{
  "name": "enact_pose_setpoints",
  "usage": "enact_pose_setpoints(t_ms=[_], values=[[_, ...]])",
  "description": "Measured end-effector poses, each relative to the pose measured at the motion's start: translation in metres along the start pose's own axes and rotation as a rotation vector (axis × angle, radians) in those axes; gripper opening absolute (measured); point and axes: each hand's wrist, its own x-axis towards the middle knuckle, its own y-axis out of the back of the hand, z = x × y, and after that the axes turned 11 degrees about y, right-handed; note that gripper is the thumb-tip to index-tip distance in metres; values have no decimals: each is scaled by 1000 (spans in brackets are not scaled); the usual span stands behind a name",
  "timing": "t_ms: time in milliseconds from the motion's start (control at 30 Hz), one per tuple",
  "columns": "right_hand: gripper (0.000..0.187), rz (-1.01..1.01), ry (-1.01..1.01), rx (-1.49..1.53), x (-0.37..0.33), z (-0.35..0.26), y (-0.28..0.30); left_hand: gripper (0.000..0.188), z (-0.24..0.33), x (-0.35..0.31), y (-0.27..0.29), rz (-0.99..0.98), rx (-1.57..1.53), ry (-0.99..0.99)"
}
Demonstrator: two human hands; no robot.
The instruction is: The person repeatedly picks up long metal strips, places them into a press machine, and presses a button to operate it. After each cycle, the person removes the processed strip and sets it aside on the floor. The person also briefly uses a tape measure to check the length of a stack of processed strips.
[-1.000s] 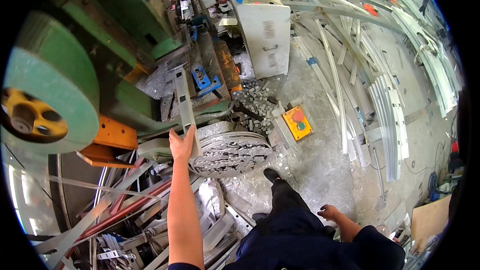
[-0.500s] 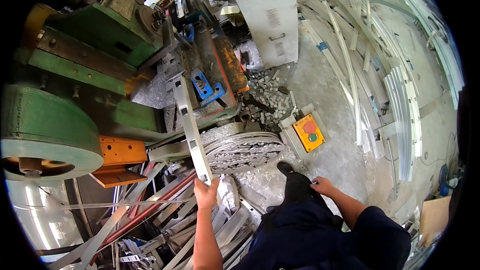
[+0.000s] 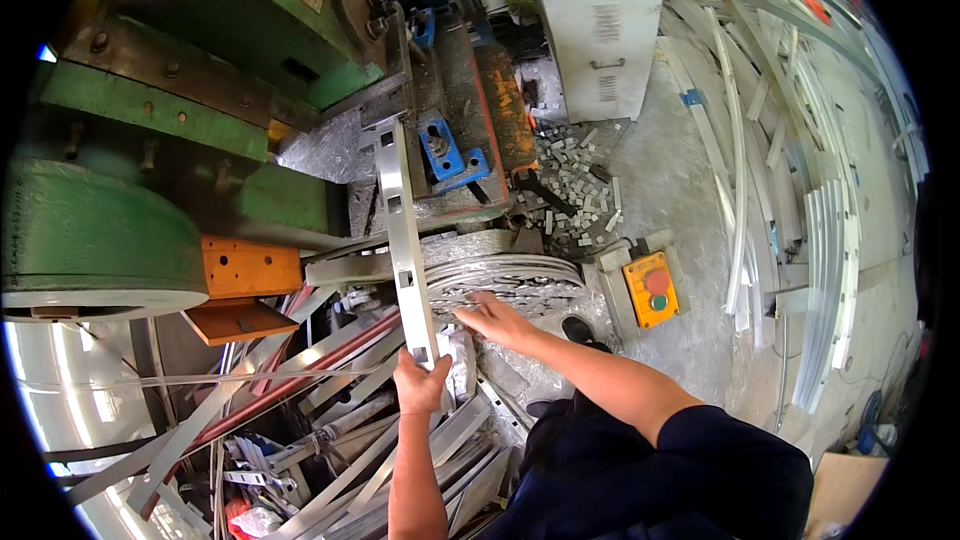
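Observation:
My left hand [image 3: 420, 383] grips the near end of a long silver metal profile [image 3: 405, 245] with square cutouts along it. The far end of that profile lies at the bed of a green press machine [image 3: 240, 90], beside blue clamp blocks [image 3: 440, 150]. My right hand [image 3: 492, 322] reaches in from the right with its fingers stretched out, a little to the right of the profile and apart from it. Beneath the right hand lies a round coil [image 3: 500, 275] of silver metal strip.
A yellow control box [image 3: 650, 290] with red and green buttons stands to the right. Small metal offcuts [image 3: 580, 185] litter the floor by a grey cabinet panel [image 3: 600, 40]. Long profiles [image 3: 825, 280] lie at the right. An orange bracket [image 3: 250, 275] juts out at the left, above piled metal strips [image 3: 350, 450].
My right hand has swung from beside my leg, leftward and forward, toward the profile. The left hand keeps its hold on the profile. The whole view has shifted slightly.

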Motion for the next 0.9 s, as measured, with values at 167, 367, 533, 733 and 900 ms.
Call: enact_pose_setpoints(t_ms=[167,367,533,733,900], values=[[65,257,151,546,102,-89,-41,49,15,-4,-1,70,70,43],[57,252,117,641,138,-64,-60,55,18,2,8,-156,-47,172],[23,234,35,697,124,-84,-62,49,-7,6,5,-150,-39,89],[29,272,140,684,46,-25,-105,43,-57,-89,5,-63,102,103],[32,264,170,752,25,-22,-123,46,-65,-111,25,-81,79,63]])
